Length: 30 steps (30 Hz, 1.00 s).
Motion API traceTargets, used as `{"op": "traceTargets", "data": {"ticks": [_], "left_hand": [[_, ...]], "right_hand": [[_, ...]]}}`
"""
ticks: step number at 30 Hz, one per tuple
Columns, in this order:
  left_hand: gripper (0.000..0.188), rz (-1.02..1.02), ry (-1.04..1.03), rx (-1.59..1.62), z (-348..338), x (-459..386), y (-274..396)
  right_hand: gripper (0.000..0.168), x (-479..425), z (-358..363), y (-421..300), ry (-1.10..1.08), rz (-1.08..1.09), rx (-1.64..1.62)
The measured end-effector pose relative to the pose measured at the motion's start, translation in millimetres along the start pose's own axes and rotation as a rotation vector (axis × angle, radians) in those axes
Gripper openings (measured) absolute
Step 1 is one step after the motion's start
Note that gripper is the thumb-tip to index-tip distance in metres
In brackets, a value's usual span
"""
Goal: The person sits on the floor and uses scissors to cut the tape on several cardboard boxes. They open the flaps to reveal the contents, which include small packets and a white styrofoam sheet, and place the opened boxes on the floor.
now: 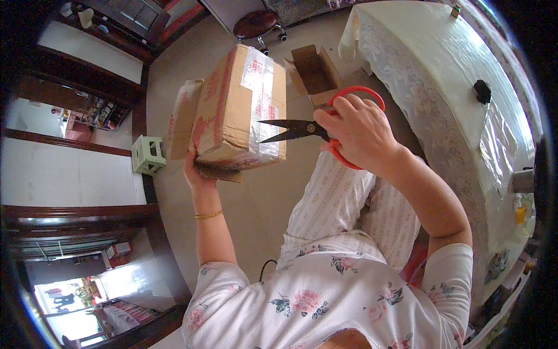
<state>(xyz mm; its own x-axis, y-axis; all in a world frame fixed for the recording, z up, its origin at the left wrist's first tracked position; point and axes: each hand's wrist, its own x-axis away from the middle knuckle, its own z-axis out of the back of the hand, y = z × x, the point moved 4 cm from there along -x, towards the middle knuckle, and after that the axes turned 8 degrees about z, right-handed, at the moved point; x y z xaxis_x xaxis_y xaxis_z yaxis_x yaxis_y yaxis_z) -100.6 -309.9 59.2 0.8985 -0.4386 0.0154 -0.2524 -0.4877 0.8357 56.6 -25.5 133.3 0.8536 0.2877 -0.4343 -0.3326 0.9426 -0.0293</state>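
A worn cardboard box is held up in front of me, tilted, with clear tape bearing red print along one face. My left hand supports it from below at its lower left corner; its fingertips are mostly hidden. Cardboard flaps stick out at its left and bottom. In my right hand is a pair of scissors with red handles and black blades. The blades are spread, and their tips point left, over the taped face in the view; whether they touch it I cannot tell.
Another cardboard box stands with its flaps up on the tiled floor. To the right is a table with a lace-edged cloth, bearing a black object and clear plastic. A pale green stool and a wheeled round stool stand farther off.
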Motion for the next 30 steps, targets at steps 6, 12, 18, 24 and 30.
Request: {"op": "traceTargets", "data": {"ticks": [6,12,18,24,30], "left_hand": [[0.056,-0.026,-0.106,-0.038,-7.4,-0.2,1.1],[0.057,-0.042,0.020,0.010,6.3,3.4,-12.0],[0.056,0.042,0.059,0.162,5.3,10.7,-11.5],[0.062,0.113,-0.014,0.182,7.7,15.5,-12.2],[0.056,0.150,-0.043,0.217,39.4,12.8,-14.4]], "right_hand": [[0.047,-1.0,0.3,-2.7,-0.099,0.018,0.105],[0.031,-4.2,1.9,-8.6,0.120,0.068,0.180],[0.024,-8.0,5.0,-1.5,0.173,0.116,0.180],[0.025,-8.0,5.8,-0.8,0.200,0.136,0.166],[0.034,-8.6,11.3,22.4,0.161,-0.053,0.218]]}}
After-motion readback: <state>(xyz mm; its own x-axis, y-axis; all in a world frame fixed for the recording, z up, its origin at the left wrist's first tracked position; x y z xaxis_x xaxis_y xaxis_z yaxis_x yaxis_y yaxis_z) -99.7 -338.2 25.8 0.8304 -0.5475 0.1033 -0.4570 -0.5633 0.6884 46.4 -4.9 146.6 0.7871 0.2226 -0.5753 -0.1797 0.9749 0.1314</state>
